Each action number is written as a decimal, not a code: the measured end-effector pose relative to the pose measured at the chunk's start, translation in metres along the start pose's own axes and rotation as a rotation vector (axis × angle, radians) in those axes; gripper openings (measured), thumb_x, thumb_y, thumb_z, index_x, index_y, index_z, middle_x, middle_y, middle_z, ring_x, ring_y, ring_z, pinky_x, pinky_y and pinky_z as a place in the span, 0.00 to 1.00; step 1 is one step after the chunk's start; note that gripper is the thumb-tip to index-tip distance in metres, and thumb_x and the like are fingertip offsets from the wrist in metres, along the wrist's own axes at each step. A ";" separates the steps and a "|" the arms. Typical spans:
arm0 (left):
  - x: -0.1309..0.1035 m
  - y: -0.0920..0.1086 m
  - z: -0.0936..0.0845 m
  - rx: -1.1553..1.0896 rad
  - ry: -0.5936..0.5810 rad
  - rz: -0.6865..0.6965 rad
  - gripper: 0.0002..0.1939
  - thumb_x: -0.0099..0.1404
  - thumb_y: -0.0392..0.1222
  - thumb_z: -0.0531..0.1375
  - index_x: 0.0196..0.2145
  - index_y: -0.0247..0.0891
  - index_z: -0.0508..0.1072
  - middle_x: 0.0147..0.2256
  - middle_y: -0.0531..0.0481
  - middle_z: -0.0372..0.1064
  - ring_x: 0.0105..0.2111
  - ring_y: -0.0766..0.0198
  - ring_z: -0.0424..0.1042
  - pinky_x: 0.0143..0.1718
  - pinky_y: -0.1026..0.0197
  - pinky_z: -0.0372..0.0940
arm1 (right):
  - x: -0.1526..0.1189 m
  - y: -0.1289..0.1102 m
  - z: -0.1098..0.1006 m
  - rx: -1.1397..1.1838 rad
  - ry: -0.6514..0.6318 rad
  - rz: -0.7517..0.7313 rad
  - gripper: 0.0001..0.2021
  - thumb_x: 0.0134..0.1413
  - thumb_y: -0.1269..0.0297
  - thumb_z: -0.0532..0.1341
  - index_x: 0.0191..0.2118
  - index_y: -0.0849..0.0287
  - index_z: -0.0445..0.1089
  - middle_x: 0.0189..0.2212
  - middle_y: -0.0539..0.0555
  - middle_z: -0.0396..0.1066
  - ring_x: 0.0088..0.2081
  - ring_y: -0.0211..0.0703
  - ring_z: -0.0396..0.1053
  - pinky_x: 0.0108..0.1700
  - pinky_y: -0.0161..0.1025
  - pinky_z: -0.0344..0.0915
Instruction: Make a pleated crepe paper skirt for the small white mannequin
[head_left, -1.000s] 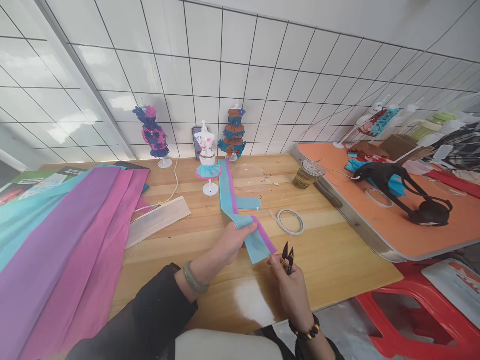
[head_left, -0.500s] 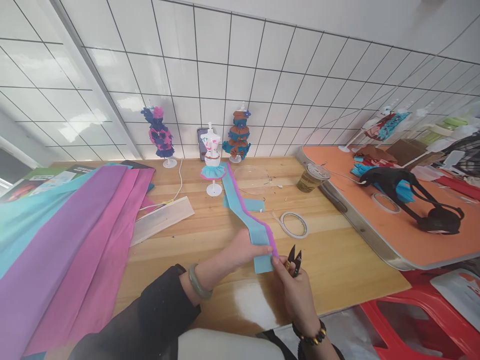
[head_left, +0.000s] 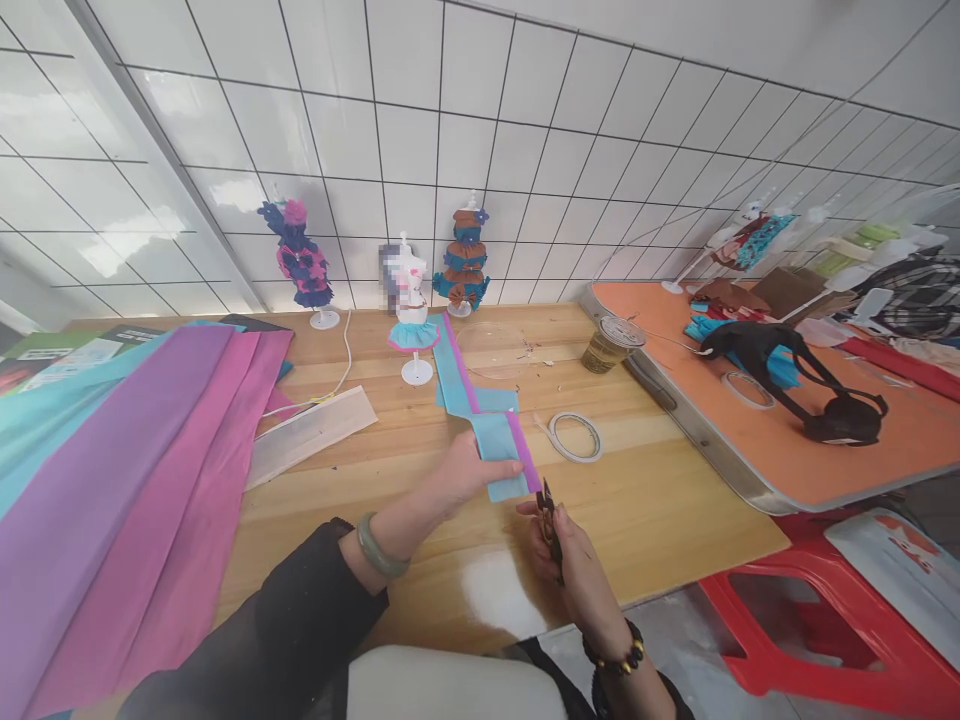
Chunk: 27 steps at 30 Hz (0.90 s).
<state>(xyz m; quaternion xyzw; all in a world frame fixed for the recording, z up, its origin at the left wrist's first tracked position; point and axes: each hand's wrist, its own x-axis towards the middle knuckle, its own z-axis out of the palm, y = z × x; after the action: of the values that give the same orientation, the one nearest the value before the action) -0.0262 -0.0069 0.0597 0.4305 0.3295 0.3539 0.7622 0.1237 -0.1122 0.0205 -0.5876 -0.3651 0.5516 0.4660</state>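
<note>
My left hand (head_left: 469,468) pinches a long light-blue strip (head_left: 452,375) with a purple edge, thumb on top near its close end. The strip runs back across the table to the foot of a small white dress form (head_left: 409,285) in a blue ruffled skirt. A separate light-blue piece (head_left: 499,400) lies under it. In my right hand (head_left: 566,555) is a pair of thread snips (head_left: 551,535), its blades pointing up beside the strip's purple corner. Whether the blades touch the strip I cannot tell. A roll of narrow tape (head_left: 576,437) lies to the right.
Purple, pink and blue sheets (head_left: 142,480) cover the left side, beside a pale flat strip (head_left: 315,435). Two dressed forms, one navy-pink (head_left: 304,260) and one brown-teal (head_left: 461,262), stand by the wall. A lidded cup (head_left: 611,345) stands near the orange table (head_left: 645,310). A red stool (head_left: 817,620) is at right.
My right hand has let go of the strip's edge and turned the snips upright in its grip, blades at the purple corner. My left hand still holds the strip. The view has shifted slightly.
</note>
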 end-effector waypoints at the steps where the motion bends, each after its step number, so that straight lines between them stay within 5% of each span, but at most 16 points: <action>1: 0.000 0.002 0.000 -0.013 0.004 0.006 0.26 0.47 0.41 0.70 0.44 0.34 0.71 0.43 0.42 0.74 0.44 0.54 0.72 0.48 0.52 0.65 | 0.000 0.001 0.001 0.036 -0.035 0.032 0.27 0.53 0.37 0.50 0.37 0.59 0.68 0.18 0.44 0.51 0.16 0.31 0.45 0.17 0.33 0.44; 18: 0.002 0.002 -0.001 0.145 0.093 0.014 0.26 0.49 0.38 0.68 0.46 0.34 0.68 0.44 0.41 0.72 0.44 0.53 0.72 0.45 0.50 0.66 | -0.004 -0.005 0.010 0.126 -0.166 0.087 0.21 0.59 0.43 0.49 0.36 0.59 0.61 0.18 0.43 0.57 0.15 0.27 0.51 0.17 0.29 0.48; 27: 0.002 -0.002 -0.003 0.283 0.003 0.037 0.16 0.52 0.36 0.64 0.40 0.35 0.69 0.38 0.46 0.73 0.40 0.57 0.72 0.42 0.55 0.66 | -0.003 -0.016 0.017 0.124 -0.150 0.107 0.21 0.58 0.42 0.50 0.35 0.59 0.61 0.14 0.41 0.53 0.13 0.27 0.47 0.15 0.28 0.46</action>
<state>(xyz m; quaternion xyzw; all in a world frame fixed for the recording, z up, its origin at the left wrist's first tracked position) -0.0274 -0.0046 0.0563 0.5390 0.3694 0.3185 0.6867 0.1079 -0.1075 0.0368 -0.5333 -0.3321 0.6398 0.4428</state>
